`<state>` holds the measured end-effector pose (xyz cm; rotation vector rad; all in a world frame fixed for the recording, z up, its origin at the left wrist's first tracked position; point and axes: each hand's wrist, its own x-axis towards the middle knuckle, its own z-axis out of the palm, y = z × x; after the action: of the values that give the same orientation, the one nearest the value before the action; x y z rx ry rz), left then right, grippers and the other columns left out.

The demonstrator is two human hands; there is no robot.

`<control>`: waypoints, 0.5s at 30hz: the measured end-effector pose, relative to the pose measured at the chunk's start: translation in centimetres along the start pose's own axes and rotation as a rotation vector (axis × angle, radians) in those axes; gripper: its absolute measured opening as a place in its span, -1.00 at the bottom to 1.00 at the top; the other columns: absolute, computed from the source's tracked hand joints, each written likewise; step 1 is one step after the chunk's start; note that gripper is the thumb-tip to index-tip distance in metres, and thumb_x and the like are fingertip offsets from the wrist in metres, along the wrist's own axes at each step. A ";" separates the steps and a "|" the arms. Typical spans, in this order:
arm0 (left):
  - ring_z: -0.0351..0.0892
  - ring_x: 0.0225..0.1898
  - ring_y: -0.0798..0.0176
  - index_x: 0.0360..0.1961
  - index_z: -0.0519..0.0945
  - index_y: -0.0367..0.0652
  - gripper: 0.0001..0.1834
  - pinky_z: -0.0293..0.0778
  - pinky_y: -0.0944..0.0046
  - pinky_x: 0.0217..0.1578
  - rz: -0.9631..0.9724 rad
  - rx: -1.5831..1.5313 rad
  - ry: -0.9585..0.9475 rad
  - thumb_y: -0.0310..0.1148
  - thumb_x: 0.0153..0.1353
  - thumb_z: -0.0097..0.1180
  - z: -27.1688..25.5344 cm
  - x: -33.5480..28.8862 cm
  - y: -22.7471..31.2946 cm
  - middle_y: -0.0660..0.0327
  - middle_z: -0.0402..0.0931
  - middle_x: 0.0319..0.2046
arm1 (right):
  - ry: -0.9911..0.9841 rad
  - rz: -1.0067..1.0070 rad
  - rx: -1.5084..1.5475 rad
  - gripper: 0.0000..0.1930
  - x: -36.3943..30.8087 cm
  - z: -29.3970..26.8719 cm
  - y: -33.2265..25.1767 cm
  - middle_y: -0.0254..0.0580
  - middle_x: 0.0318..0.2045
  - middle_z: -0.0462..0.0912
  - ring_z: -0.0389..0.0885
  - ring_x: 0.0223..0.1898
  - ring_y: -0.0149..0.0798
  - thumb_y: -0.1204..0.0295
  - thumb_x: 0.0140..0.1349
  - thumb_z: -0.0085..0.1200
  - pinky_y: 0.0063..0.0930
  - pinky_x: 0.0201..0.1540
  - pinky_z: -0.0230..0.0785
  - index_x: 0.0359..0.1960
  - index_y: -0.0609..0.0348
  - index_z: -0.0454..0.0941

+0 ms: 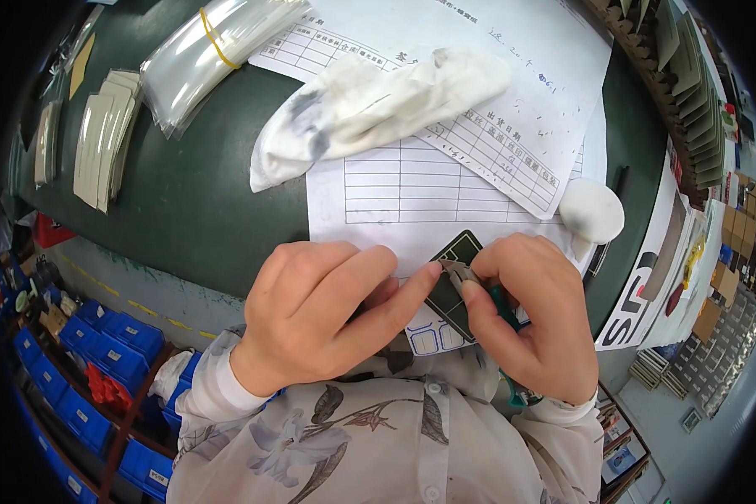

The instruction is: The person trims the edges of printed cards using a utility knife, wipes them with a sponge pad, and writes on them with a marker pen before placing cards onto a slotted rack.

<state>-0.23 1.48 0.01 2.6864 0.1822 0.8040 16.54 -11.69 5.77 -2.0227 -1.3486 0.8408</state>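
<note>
A small dark green panel (457,312) with pale printed lines lies tilted over the papers, close to my body. My left hand (315,302) is curled, its index fingertip pressing the panel's upper left edge; its thumb is mostly hidden. In my right hand (539,315) is a utility knife (502,304) with a green handle, gripped between thumb and bent fingers. Its metal tip touches or hovers just over the panel, by my left index fingertip; which of the two I cannot tell. Part of the handle is hidden by my palm.
Beyond my hands lie printed form sheets (412,181), a smudged white cloth (370,109) and a round white pad (592,210). Banded clear plastic sleeves (202,59) and stacked pale cards (105,143) are at the far left. Blue bins (113,332) stand below the table's left edge.
</note>
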 end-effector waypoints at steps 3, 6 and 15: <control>0.39 -0.30 0.34 -0.24 0.74 0.08 -0.61 0.32 0.36 -0.46 0.000 0.002 0.004 -0.51 -0.17 0.24 0.0 -0.2 -0.1 0.40 0.43 -0.29 | -0.004 -0.002 -0.011 -0.86 0.1 0.1 -0.2 -0.15 -0.62 0.35 0.33 -0.56 -0.06 0.60 0.03 0.12 -0.27 -0.47 0.11 -0.47 0.19 0.37; 0.38 -0.30 0.35 -0.22 0.74 0.08 -0.60 0.31 0.36 -0.47 0.000 0.007 0.002 -0.52 -0.18 0.24 0.0 -0.1 -0.1 0.41 0.43 -0.29 | 0.002 -0.007 -0.003 -0.87 0.0 0.1 0.1 -0.17 -0.61 0.36 0.31 -0.57 -0.12 0.61 0.00 0.12 -0.31 -0.47 0.09 -0.47 0.22 0.40; 0.38 -0.31 0.35 -0.22 0.74 0.09 -0.60 0.30 0.37 -0.47 -0.002 0.003 0.000 -0.52 -0.17 0.23 0.0 -0.1 0.0 0.41 0.42 -0.31 | 0.009 0.007 0.012 -0.89 -0.1 0.2 0.1 -0.20 -0.60 0.38 0.30 -0.58 -0.21 0.63 -0.02 0.11 -0.36 -0.49 0.08 -0.46 0.24 0.44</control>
<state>-0.32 1.49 -0.08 2.6887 0.1862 0.8041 16.43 -11.74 5.60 -2.0207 -1.3299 0.8397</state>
